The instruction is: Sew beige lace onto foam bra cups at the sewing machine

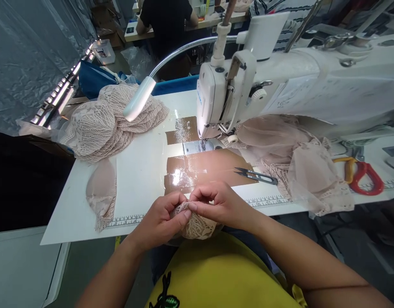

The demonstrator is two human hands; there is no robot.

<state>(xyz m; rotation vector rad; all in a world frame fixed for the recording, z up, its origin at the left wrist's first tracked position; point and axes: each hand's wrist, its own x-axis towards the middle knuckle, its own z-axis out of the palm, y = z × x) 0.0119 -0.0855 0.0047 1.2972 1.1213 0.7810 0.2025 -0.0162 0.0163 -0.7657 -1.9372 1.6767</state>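
Observation:
My left hand (163,218) and my right hand (216,203) meet at the table's near edge, both pinched on one beige lace cup (197,226) held over my lap. The fingers of both hands are curled tight round its top rim. Thread snips (256,175) lie on the table just beyond my right hand. The white sewing machine (248,81) stands behind them, its needle area (213,139) lit by the gooseneck lamp (141,98).
A heap of lace cups (110,119) sits at the table's back left, with a single cup (102,188) nearer. Sewn beige pieces (296,158) pile right of the needle. Red-handled scissors (365,175) lie far right. Other people sit at tables behind the machine.

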